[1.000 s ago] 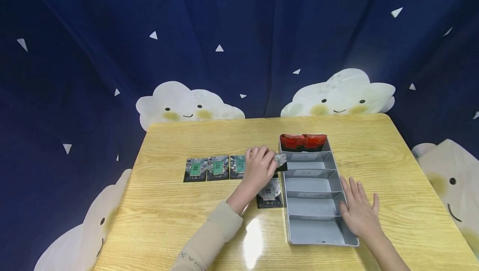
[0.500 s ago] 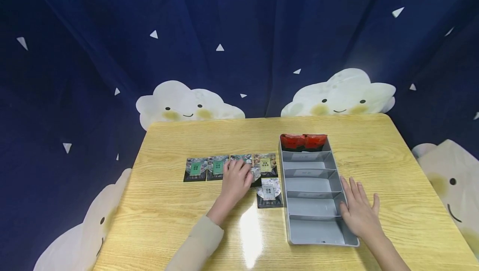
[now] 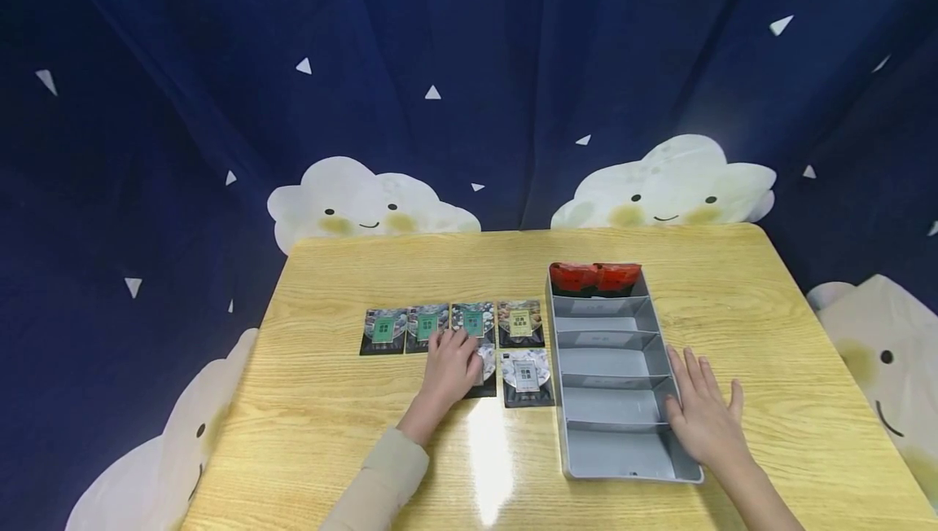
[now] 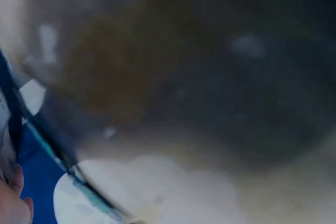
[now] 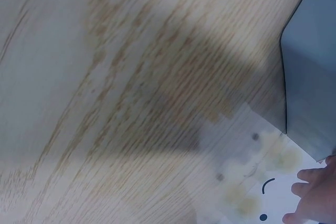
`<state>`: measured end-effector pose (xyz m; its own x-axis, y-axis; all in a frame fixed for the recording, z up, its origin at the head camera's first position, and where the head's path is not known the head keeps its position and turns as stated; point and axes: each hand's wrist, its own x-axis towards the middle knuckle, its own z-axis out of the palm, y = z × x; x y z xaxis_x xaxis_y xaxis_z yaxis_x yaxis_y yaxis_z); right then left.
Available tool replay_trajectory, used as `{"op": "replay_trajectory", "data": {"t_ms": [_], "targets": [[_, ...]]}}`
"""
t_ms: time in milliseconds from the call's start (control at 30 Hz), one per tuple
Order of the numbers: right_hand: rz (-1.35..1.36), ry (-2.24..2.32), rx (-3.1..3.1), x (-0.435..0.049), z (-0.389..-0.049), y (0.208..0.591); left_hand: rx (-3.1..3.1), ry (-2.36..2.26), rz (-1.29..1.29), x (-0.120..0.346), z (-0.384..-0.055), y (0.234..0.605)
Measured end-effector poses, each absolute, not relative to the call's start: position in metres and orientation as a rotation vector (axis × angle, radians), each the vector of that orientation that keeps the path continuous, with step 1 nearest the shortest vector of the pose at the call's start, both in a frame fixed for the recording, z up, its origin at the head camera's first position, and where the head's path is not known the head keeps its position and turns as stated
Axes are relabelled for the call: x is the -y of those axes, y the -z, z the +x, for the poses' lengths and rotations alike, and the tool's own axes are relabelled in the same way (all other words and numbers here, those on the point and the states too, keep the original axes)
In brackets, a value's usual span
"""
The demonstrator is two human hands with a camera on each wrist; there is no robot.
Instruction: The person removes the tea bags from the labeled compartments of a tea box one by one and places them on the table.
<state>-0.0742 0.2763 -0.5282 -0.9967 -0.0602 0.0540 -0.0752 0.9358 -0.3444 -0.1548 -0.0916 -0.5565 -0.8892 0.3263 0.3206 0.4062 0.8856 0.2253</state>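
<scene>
My left hand (image 3: 449,368) curls its fingers over a white-and-black sachet (image 3: 484,382), which lies mostly flat on the table, partly covered by the hand. Just right of it is another white-and-black sachet (image 3: 526,377). Behind them runs a row with two green-labelled sachets (image 3: 383,331), a teal-labelled sachet (image 3: 473,319) and a yellow-labelled sachet (image 3: 519,323). My right hand (image 3: 705,417) rests with fairly straight fingers against the right side of a grey divided box (image 3: 623,441). In the left wrist view some fingers (image 4: 13,200) show at the lower left; much of that view is blurred.
Two red sachets (image 3: 595,278) stand side by side in the box's rearmost compartment. Dividers cross the box, with bare compartments nearer the front. The wooden table (image 3: 330,425) ends at a dark blue curtain (image 3: 469,42) printed with clouds.
My left hand has carried a white-and-black sachet from the box's left edge leftward and toward the front, down beside the other white-and-black one. The right hand has stayed put.
</scene>
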Motion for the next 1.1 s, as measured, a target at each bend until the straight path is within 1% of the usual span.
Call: {"op": "replay_trajectory", "data": {"t_ms": [200, 533, 1100], "targets": [[0.107, -0.546, 3.047, -0.277, -0.074, 0.527, 2.874, 0.337, -0.561, 0.092, -0.155, 0.565], [0.108, -0.551, 3.049, -0.276, -0.074, 0.528, 2.937, 0.042, -0.602, 0.089, -0.148, 0.581], [0.102, -0.555, 3.06, -0.278, -0.075, 0.53, 2.894, -0.055, -0.518, 0.082, -0.148, 0.591]]}}
